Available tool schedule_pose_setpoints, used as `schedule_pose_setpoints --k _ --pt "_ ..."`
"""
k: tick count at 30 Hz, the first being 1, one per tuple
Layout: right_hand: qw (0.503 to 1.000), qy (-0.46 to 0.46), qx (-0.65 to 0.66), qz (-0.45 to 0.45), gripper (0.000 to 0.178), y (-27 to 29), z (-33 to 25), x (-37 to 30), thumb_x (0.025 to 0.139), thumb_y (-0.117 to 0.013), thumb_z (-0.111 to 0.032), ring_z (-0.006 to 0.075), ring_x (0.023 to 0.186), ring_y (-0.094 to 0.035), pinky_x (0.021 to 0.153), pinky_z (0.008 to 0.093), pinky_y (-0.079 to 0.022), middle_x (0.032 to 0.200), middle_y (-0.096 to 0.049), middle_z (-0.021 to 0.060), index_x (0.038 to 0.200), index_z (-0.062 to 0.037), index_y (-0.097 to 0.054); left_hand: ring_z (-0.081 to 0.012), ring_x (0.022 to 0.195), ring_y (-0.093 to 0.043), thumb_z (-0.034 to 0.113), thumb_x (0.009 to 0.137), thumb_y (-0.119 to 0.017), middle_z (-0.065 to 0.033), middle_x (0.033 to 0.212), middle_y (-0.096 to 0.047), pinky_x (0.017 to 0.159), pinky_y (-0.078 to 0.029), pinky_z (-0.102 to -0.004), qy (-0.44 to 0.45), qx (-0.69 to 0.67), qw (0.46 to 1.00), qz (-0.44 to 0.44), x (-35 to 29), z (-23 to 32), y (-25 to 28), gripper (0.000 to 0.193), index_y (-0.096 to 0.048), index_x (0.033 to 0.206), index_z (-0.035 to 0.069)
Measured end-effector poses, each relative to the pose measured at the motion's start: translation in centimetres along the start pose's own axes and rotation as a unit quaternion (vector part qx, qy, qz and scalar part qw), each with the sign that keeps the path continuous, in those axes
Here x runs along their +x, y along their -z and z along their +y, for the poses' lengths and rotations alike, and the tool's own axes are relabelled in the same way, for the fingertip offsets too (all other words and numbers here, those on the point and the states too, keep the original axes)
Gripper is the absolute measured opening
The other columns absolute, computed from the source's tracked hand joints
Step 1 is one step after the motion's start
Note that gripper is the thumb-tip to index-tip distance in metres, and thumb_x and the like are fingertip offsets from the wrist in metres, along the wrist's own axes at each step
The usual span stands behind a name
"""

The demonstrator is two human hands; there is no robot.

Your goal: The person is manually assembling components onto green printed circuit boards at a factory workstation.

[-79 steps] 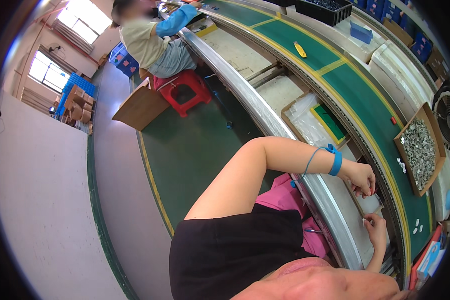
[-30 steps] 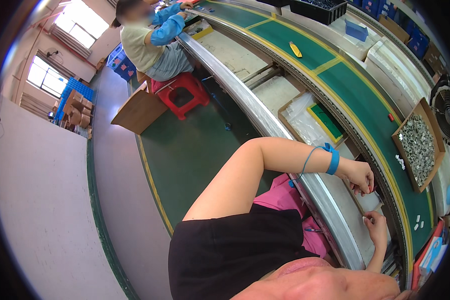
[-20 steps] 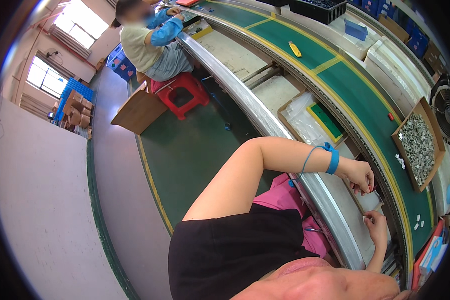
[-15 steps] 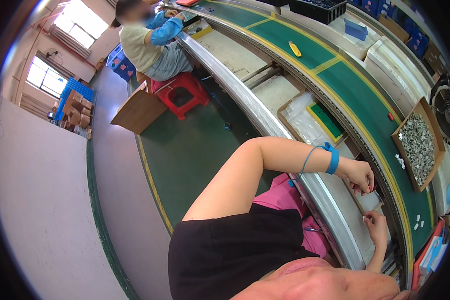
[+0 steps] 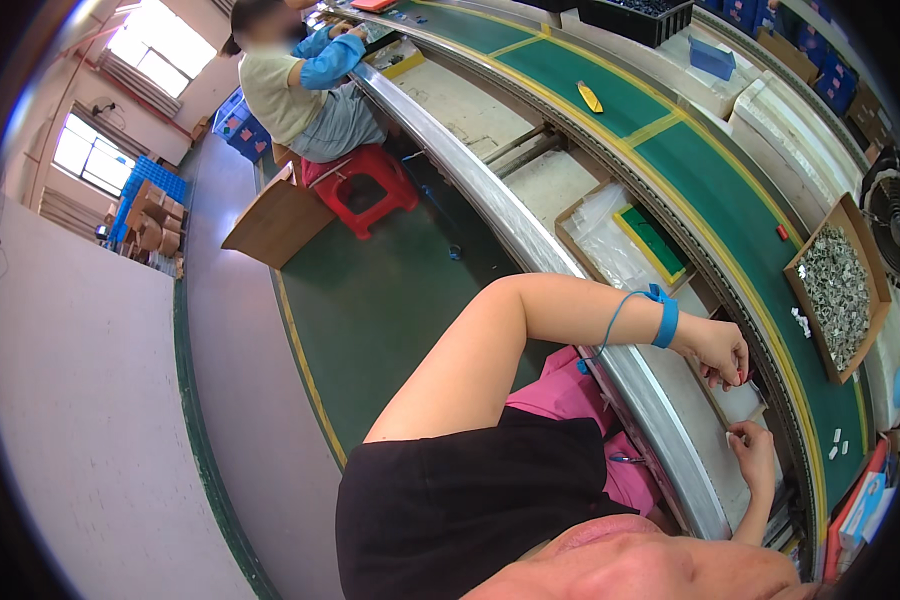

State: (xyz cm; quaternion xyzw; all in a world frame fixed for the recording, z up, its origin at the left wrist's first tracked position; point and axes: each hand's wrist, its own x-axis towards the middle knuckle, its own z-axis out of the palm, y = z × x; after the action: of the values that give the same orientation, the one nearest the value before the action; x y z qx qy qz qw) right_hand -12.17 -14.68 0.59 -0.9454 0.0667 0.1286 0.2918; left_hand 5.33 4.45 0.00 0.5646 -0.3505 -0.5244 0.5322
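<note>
My left hand [image 5: 718, 350], with a blue strap [image 5: 666, 322] round its wrist, is closed over the near edge of the green conveyor belt. A small red piece [image 5: 742, 379] shows at its fingertips, too small to name. Lower down, my right hand [image 5: 756, 458] has its fingers bent together in a pinch. A tiny pale bit shows at its fingertips, and I cannot make out what it is. Between the two hands lies a tray with a whitish clear sheet [image 5: 738, 402], partly hidden by my left hand.
A carton of small metal parts [image 5: 838, 295] stands across the green belt [image 5: 710, 185]. Small white pieces [image 5: 837, 437], a red piece [image 5: 782, 232] and a yellow tool [image 5: 590, 97] lie on it. Clear bags fill a tray [image 5: 602, 235]. Another person sits on a red stool [image 5: 365, 190].
</note>
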Motion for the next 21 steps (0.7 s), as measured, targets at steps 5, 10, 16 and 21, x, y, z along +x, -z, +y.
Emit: schedule_pose_setpoints --k 5,10,16,21 --pt "1.000 -0.004 -0.003 0.000 0.016 -0.02 -0.11 -0.03 0.071 -0.064 0.001 0.0231 0.063 -0.056 0.062 0.0327 -0.046 0.078 -0.063 0.0155 0.087 0.0026 -0.064 -0.0096 0.057 -0.060 0.011 0.081 -0.064 -0.0046 0.076 -0.066 0.045 -0.041 -0.0197 0.001 0.000 1.000 0.000 -0.16 0.11 -0.01 0.016 -0.062 0.093 0.001" --pt "1.000 0.000 -0.001 -0.002 0.017 0.03 -0.11 -0.09 0.071 -0.064 0.001 0.0224 0.063 -0.056 0.062 0.0323 -0.045 0.077 -0.063 0.0150 0.088 0.0025 -0.064 -0.0096 0.058 -0.060 0.011 0.081 -0.064 -0.0047 0.077 -0.066 0.046 -0.041 -0.0198 0.006 -0.002 1.000 -0.001 -0.20 0.18 -0.02 0.016 -0.062 0.093 0.001" --pt "1.000 0.000 0.003 -0.004 0.017 0.12 0.13 0.00 0.071 -0.065 0.000 0.0219 0.062 -0.056 0.061 0.0323 -0.045 0.077 -0.063 0.0144 0.088 0.0024 -0.064 -0.0097 0.058 -0.060 0.011 0.081 -0.064 -0.0046 0.077 -0.066 0.046 -0.041 -0.0197 0.002 -0.002 1.000 0.001 -0.03 0.25 0.01 0.016 -0.062 0.093 0.001" --pt "1.000 0.002 -0.001 0.000 0.016 0.16 0.14 -0.01 0.071 -0.065 0.000 0.0217 0.062 -0.055 0.061 0.0322 -0.045 0.077 -0.063 0.0141 0.087 0.0024 -0.064 -0.0096 0.058 -0.061 0.011 0.080 -0.064 -0.0045 0.077 -0.066 0.046 -0.041 -0.0196 -0.004 0.005 1.000 0.001 0.02 0.23 0.02 0.017 -0.062 0.094 0.001"
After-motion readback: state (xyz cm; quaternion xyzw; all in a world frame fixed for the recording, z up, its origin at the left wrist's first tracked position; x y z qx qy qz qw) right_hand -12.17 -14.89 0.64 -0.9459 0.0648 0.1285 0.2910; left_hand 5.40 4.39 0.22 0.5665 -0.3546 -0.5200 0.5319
